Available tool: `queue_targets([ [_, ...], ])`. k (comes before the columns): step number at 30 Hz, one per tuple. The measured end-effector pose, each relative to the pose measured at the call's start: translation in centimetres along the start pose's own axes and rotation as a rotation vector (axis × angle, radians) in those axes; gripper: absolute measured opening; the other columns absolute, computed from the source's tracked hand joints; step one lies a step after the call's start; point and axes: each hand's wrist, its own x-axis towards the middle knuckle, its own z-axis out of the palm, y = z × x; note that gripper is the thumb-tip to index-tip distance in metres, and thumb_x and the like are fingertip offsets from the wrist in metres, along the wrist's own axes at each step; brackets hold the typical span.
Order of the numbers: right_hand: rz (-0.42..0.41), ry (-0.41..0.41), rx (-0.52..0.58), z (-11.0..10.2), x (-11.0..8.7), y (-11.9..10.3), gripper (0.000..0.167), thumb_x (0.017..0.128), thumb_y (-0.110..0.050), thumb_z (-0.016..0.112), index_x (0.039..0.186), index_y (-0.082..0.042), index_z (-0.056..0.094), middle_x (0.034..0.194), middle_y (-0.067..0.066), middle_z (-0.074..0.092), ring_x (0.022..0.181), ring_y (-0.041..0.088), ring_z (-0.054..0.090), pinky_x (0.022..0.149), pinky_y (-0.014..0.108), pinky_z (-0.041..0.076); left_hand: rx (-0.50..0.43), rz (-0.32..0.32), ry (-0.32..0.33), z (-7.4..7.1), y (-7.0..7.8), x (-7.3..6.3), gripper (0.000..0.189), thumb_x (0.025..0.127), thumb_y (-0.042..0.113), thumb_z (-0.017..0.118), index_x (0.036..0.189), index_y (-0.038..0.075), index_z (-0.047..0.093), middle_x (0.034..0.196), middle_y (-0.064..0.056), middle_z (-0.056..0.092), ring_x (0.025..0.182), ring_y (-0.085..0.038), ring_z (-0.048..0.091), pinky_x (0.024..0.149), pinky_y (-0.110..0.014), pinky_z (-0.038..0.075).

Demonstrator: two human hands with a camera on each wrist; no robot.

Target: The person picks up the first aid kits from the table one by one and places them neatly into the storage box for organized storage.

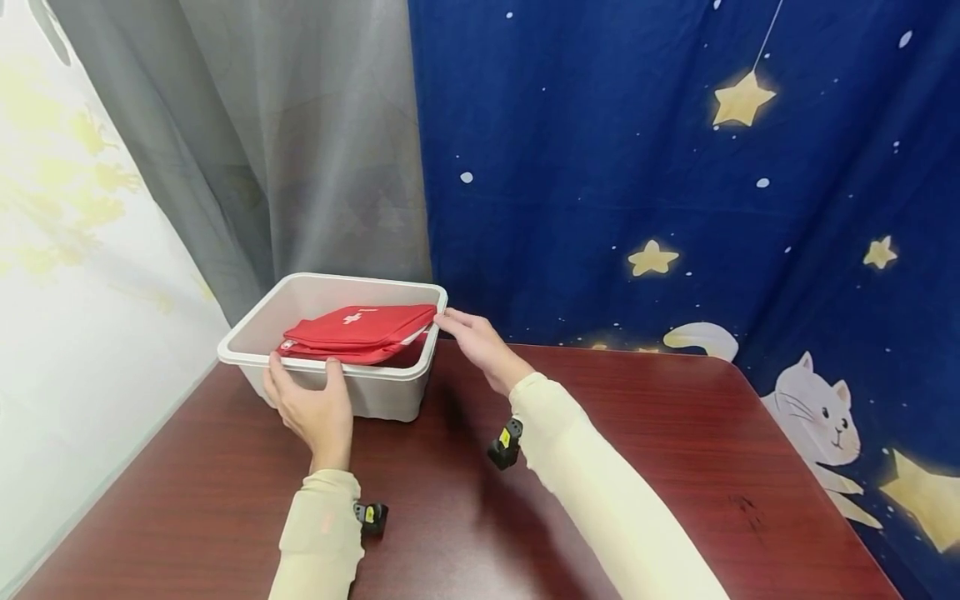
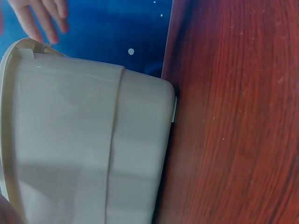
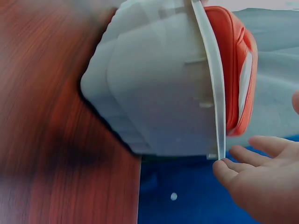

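Note:
A red first-aid bag (image 1: 360, 326) with a white cross lies in a white plastic bin (image 1: 382, 390), its right end tilted up at the rim. The bag's edge also shows above the rim in the right wrist view. My left hand (image 1: 315, 412) touches the bin's front, thumb and a fingertip spread along the rim. Only a sliver of that hand appears in the left wrist view. At the bin's right rim is my right hand (image 1: 480, 346), its fingers extended and fingertips close to the bag's end. In the right wrist view the right hand (image 3: 266, 175) has its fingers spread beside the rim.
The bin stands on a reddish-brown wooden table (image 1: 637, 433), near its back left. Behind it hang a grey curtain (image 1: 337, 150) and a blue star-patterned curtain (image 1: 570, 167). A white surface (image 1: 82, 292) borders the left side. Each wrist carries a small black camera (image 1: 372, 517).

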Motion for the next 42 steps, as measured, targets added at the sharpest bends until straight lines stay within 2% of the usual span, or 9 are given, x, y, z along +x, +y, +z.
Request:
queue_targets([
  [4, 0.002, 0.031, -0.003, -1.5, -0.2, 1.3, 0.063, 0.100, -0.041, 0.054, 0.152, -0.009, 0.042, 0.158, 0.004, 0.037, 0.148, 0.021, 0.025, 0.118, 0.045, 0.021, 0.003, 0.000, 0.002, 0.1, -0.3, 0.2, 0.076, 0.086, 0.032, 0.069, 0.153, 0.011, 0.038, 0.156, -0.008, 0.033, 0.142, -0.022, 0.031, 0.116, -0.049, 0.023],
  [10, 0.050, 0.081, -0.029, -4.8, -0.8, 4.0, 0.062, 0.100, -0.042, 0.053, 0.152, -0.011, 0.041, 0.159, 0.004, 0.035, 0.149, 0.024, 0.024, 0.118, 0.048, 0.021, 0.002, 0.008, -0.001, 0.2, -0.6, 0.5, 0.076, 0.087, 0.032, 0.069, 0.153, 0.011, 0.038, 0.156, -0.009, 0.033, 0.142, -0.022, 0.031, 0.116, -0.049, 0.023],
  [17, 0.069, 0.148, -0.072, -7.7, -1.6, 6.4, 0.060, 0.101, -0.039, 0.052, 0.152, -0.008, 0.041, 0.158, 0.008, 0.036, 0.148, 0.026, 0.024, 0.118, 0.049, 0.021, 0.014, 0.002, -0.013, -0.3, -0.9, 0.8, 0.077, 0.087, 0.032, 0.067, 0.154, 0.012, 0.034, 0.158, -0.008, 0.028, 0.145, -0.021, 0.026, 0.117, -0.046, 0.022],
  [23, 0.062, 0.198, -0.131, -9.6, -2.3, 8.2, 0.060, 0.101, -0.035, 0.052, 0.151, -0.003, 0.040, 0.157, 0.014, 0.036, 0.147, 0.031, 0.028, 0.117, 0.050, 0.023, 0.049, 0.062, 0.010, -0.8, -0.4, 1.0, 0.079, 0.088, 0.035, 0.066, 0.157, 0.019, 0.030, 0.164, -0.002, 0.017, 0.148, -0.013, 0.015, 0.118, -0.048, 0.015],
  [27, 0.054, 0.240, -0.186, -10.9, -2.5, 9.3, 0.060, 0.102, -0.032, 0.052, 0.150, 0.001, 0.039, 0.155, 0.019, 0.037, 0.144, 0.034, 0.034, 0.116, 0.048, 0.026, 0.087, 0.144, 0.024, -0.7, 0.1, 1.2, 0.075, 0.090, 0.035, 0.064, 0.156, 0.018, 0.033, 0.164, -0.006, 0.018, 0.149, -0.015, 0.014, 0.117, -0.048, 0.012],
  [32, 0.038, 0.276, -0.322, -12.0, -3.0, 10.3, 0.061, 0.101, -0.031, 0.052, 0.150, 0.003, 0.038, 0.154, 0.021, 0.038, 0.143, 0.035, 0.034, 0.115, 0.048, 0.027, 0.123, 0.339, -0.010, 0.2, 1.2, 1.0, 0.066, 0.092, 0.031, 0.060, 0.152, 0.010, 0.041, 0.160, -0.012, 0.029, 0.148, -0.025, 0.021, 0.117, -0.053, 0.012],
  [36, 0.052, 0.293, -0.469, -12.6, -3.4, 10.9, 0.064, 0.100, -0.037, 0.053, 0.152, -0.002, 0.038, 0.154, 0.021, 0.037, 0.144, 0.037, 0.032, 0.115, 0.052, 0.025, 0.148, 0.490, -0.069, 1.2, 2.7, 0.7, 0.061, 0.094, 0.031, 0.055, 0.149, 0.006, 0.045, 0.158, -0.016, 0.033, 0.147, -0.030, 0.025, 0.115, -0.057, 0.011],
  [42, 0.027, 0.313, -0.669, -13.2, -3.9, 11.8, 0.066, 0.100, -0.040, 0.051, 0.153, -0.003, 0.035, 0.155, 0.024, 0.035, 0.146, 0.041, 0.025, 0.115, 0.059, 0.020, 0.155, 0.599, -0.201, 2.8, 5.2, 0.1, 0.061, 0.094, 0.031, 0.053, 0.149, 0.006, 0.045, 0.157, -0.019, 0.033, 0.146, -0.034, 0.026, 0.115, -0.059, 0.009],
])
